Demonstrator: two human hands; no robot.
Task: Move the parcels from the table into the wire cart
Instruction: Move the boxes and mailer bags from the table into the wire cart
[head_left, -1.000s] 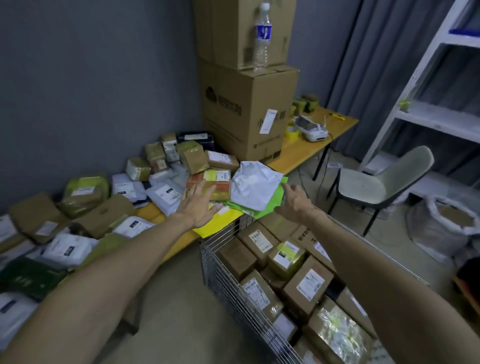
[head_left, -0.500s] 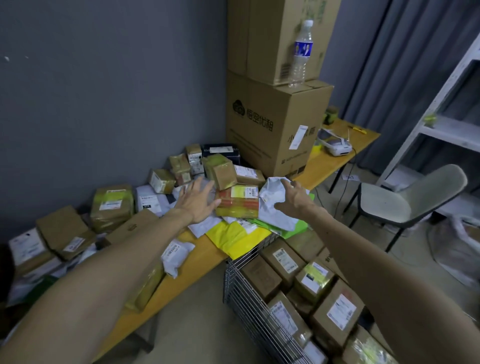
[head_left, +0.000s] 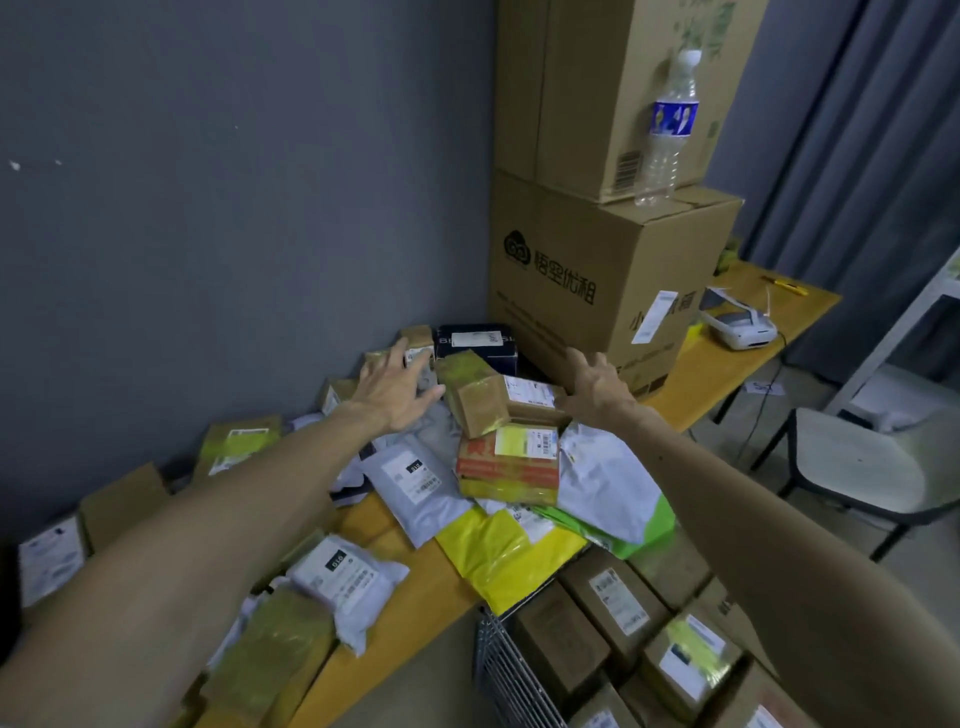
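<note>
Cardboard and plastic parcels (head_left: 343, 577) are heaped along the orange table (head_left: 410, 597), which is set against a grey wall (head_left: 234, 208). Both bare arms are stretched out over the heap. The left hand (head_left: 395, 387) is held with its fingers straight and spread, palm down, just left of a small taped box (head_left: 472, 397) that lies tilted on top of the pile. The right hand (head_left: 597, 387) is likewise spread with nothing held, just right of that box, above a flat labelled carton (head_left: 535, 395). Whether either hand touches a parcel cannot be told. Below the taped box a red and yellow box (head_left: 511, 467) is seen, with a grey mailer (head_left: 415, 483) at its left, a white and green mailer (head_left: 608, 488) at its right and a yellow bag (head_left: 509, 551) in front, hanging over the table edge. The wire cart (head_left: 506, 675) is parked just below that edge at the lower right and is packed with brown labelled boxes (head_left: 608, 597). Behind the hands two large cartons (head_left: 597, 270) are stacked, and a water bottle (head_left: 670, 119) is stood upright on the lower one. Further along the table a white device (head_left: 737, 325) is placed, and a pale chair (head_left: 857, 467) is seen on the floor at the right
</note>
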